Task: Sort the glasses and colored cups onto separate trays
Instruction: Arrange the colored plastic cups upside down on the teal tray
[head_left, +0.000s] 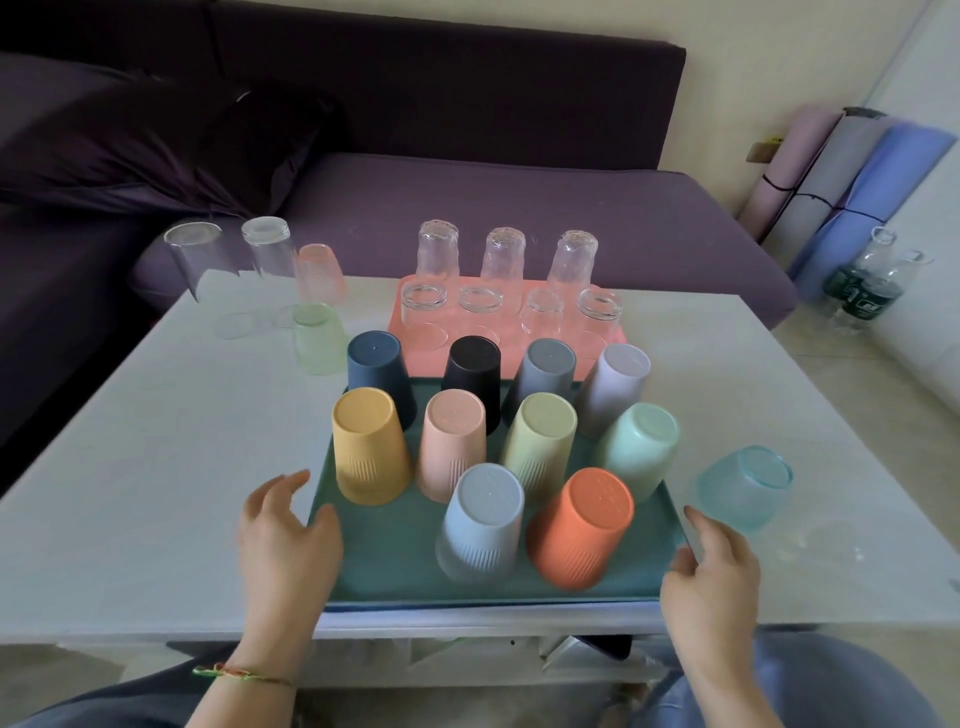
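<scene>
A green tray (395, 577) near the table's front edge carries several upside-down colored cups, among them a yellow cup (369, 452) and an orange cup (582, 530). Behind it a pink tray (415, 358) holds several clear glasses (437, 254). Loose on the table stand two tall clear glasses (197, 260), a translucent pink cup (319, 273) and a translucent green cup (318, 340) at the back left, and a translucent blue cup (743, 486) at the right. My left hand (288, 535) rests at the green tray's left edge, fingers relaxed. My right hand (709, 566) touches its right edge.
The white table (130, 467) stands before a dark purple sofa (467, 208). Rolled mats (852, 182) and bottles (862, 286) sit on the floor at the right. A shelf with items lies under the table's front edge.
</scene>
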